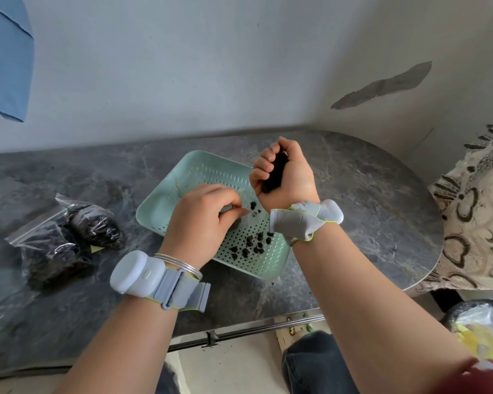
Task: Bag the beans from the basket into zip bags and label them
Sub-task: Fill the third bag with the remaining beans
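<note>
A mint-green perforated basket lies on the dark marble table. Several dark beans lie loose on its near right part. My right hand hovers above the basket's right edge, curled round a fistful of dark beans. My left hand is lower over the basket's middle, fingers bent, pinching at something small and clear near a few beans; what it pinches I cannot make out. Filled clear zip bags of dark beans lie on the table to the left, one with a yellow label corner showing.
The table has a rounded right end and a metal rail along its near edge. A patterned cushion stands at the right. A plastic bag with yellow contents sits low right. A blue cloth hangs top left.
</note>
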Tool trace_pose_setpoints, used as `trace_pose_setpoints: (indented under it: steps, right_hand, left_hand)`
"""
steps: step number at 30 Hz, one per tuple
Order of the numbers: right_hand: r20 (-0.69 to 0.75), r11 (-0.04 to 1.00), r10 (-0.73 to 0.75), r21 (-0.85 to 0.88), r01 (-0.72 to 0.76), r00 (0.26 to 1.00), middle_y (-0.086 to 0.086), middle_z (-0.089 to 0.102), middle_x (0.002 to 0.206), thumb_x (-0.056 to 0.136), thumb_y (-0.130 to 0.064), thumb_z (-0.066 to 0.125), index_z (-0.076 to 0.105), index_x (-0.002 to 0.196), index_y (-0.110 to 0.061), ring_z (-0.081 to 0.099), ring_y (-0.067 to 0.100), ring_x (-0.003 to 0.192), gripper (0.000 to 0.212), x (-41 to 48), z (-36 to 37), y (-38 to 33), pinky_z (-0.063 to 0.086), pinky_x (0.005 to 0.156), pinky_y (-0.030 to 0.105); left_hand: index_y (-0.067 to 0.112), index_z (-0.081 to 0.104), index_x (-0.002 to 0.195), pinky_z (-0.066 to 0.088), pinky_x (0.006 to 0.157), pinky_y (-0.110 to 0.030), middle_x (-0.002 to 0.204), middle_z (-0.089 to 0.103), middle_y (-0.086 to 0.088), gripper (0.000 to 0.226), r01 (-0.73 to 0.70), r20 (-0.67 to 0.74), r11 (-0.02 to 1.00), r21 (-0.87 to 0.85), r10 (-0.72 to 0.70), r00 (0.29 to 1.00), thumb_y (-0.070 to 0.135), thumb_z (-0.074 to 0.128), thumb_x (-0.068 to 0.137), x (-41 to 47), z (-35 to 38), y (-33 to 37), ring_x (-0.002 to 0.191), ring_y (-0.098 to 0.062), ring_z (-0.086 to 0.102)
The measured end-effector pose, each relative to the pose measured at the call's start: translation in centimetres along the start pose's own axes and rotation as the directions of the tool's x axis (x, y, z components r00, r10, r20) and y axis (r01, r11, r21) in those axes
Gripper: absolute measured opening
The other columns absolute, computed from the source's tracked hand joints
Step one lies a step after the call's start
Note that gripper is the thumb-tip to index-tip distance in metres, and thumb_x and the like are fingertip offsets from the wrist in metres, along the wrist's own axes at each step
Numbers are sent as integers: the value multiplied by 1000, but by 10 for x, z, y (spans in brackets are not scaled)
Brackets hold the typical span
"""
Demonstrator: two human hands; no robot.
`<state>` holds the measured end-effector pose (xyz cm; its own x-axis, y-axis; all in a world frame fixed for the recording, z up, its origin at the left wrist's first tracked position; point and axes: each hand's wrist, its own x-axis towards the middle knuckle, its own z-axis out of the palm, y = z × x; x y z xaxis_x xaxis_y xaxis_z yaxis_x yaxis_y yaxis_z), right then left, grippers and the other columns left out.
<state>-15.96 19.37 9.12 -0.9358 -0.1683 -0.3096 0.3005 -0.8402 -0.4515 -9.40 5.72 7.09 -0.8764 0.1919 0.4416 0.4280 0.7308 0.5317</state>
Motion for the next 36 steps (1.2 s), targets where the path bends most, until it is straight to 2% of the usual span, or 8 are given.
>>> trace_pose_setpoints:
  steps: [7,14,21,26,30,33,36]
  right_hand:
    - [35,975,-115,-186,120,993,-3,36,47,92,-20,42,36,60,-14,32,12,39,34,-4,7,6,26,40,20]
    - [101,913,-230,-321,251,968,-3,34,41,95,-20,47,33,55,-13,32,12,35,43,-6,8,11,26,40,19]
    - [173,884,-283,-334,326,943,-2,37,45,90,-17,58,32,55,-15,35,14,38,44,-9,7,12,28,41,21]
    - [170,926,-211,-280,253,962,-2,29,45,97,-26,43,32,51,-16,27,14,39,48,-9,7,11,23,43,22]
    - [194,910,-244,-294,293,950,-5,21,47,100,-27,37,28,52,-18,18,12,43,49,-9,8,9,17,47,25]
    - [158,854,-316,-383,353,936,-4,18,48,100,-26,36,23,57,-18,14,12,43,46,-11,7,1,13,46,24]
    - [119,738,-435,-520,429,893,-6,20,45,101,-23,38,24,56,-17,15,12,41,47,-12,1,-11,12,45,24]
  left_hand:
    - [10,69,76,51,67,-42,80,67,0,11,13,-8,1000,-14,-13,1000,21,74,76,0,3,-1,77,-21,60]
    - [10,69,76,51,67,-43,77,67,-2,10,25,-29,1000,-18,-26,999,20,73,76,0,1,-1,76,-22,61]
    - [11,71,76,52,65,-43,76,68,-2,11,23,-56,1000,-5,-23,998,20,75,75,-1,-1,-3,74,-22,61]
    - [10,70,77,52,65,-43,75,68,-3,11,28,-66,1000,-10,-29,997,20,75,75,-1,-1,-4,73,-22,61]
    - [10,70,78,52,65,-43,77,68,-3,14,32,-69,999,-9,-32,997,24,73,77,-1,0,-5,74,-22,61]
    - [9,70,78,53,67,-40,79,69,-4,24,18,-157,1000,-15,-20,987,32,64,80,-1,-5,-4,75,-22,63]
    - [6,70,81,50,73,-32,84,69,-6,16,10,-346,1000,26,-1,938,21,68,82,-1,-13,-4,79,-23,63]
